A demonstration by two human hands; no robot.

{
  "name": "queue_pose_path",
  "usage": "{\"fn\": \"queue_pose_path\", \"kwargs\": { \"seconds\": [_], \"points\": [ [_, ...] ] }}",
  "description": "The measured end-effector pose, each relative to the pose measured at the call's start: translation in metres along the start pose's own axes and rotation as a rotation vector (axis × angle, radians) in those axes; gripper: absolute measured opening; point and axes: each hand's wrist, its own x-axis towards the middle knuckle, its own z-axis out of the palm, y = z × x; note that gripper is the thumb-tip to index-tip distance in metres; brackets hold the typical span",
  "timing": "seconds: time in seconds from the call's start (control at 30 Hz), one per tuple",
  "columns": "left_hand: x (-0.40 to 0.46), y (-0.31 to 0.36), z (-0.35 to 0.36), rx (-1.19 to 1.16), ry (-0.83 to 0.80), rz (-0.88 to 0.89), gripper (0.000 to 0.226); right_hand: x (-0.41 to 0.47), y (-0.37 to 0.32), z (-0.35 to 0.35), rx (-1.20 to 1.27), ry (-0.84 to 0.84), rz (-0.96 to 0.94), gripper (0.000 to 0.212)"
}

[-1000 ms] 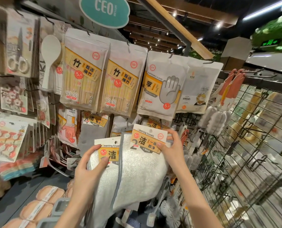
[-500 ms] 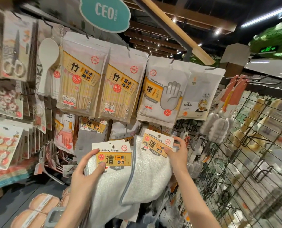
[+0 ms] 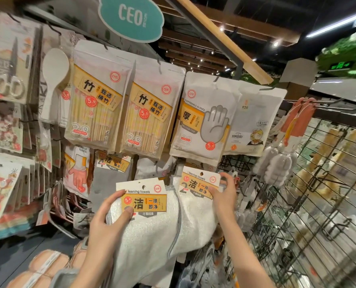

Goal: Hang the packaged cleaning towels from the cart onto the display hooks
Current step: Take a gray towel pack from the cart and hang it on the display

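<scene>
I hold two white cleaning towel packs in front of the display. My left hand [image 3: 108, 221] pinches the card header of the nearer towel pack [image 3: 146, 235], thumb on the yellow label. My right hand [image 3: 224, 196] grips the right edge of the second towel pack [image 3: 197, 206], whose header sits higher and further right, just below the hanging glove bags. More cleaning towel packs [image 3: 114, 163] hang on the row behind them. The hook behind the right pack is hidden.
Chopstick bags [image 3: 96, 104] and disposable glove bags [image 3: 204, 121] hang above. Bottle brushes [image 3: 276, 163] hang at right on a wire grid panel [image 3: 318, 194]. Scissors and small goods hang at left. Sponges [image 3: 42, 265] lie on the shelf below.
Both packs have shifted slightly; the left pack has come lower and forward, showing its full header. The right pack stays near the lower hook row.
</scene>
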Motion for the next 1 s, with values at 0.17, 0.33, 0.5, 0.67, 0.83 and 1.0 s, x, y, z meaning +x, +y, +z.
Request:
{"fn": "queue_pose_path", "kwargs": {
  "seconds": [0.17, 0.33, 0.5, 0.67, 0.83, 1.0],
  "points": [
    [-0.001, -0.001, 0.003, -0.015, -0.010, 0.009, 0.035, 0.000, 0.008, -0.005, 0.026, 0.029, -0.017, 0.051],
    [-0.002, -0.002, 0.008, -0.033, -0.002, 0.016, 0.036, 0.012, 0.019, 0.002, -0.039, 0.039, -0.012, 0.050],
    [-0.006, -0.004, 0.012, -0.028, -0.005, 0.043, 0.032, 0.030, 0.019, 0.013, -0.094, 0.047, -0.001, 0.046],
    [-0.001, -0.013, 0.005, -0.005, -0.015, 0.022, 0.028, 0.042, 0.017, 0.016, -0.170, 0.032, 0.014, 0.039],
    [-0.001, -0.013, 0.007, 0.007, 0.002, 0.030, 0.026, 0.052, 0.018, 0.021, -0.198, 0.038, 0.004, 0.038],
    [-0.003, -0.008, 0.006, 0.000, 0.037, 0.028, 0.023, 0.056, 0.020, 0.023, -0.199, 0.037, -0.022, 0.044]
  ]
}}
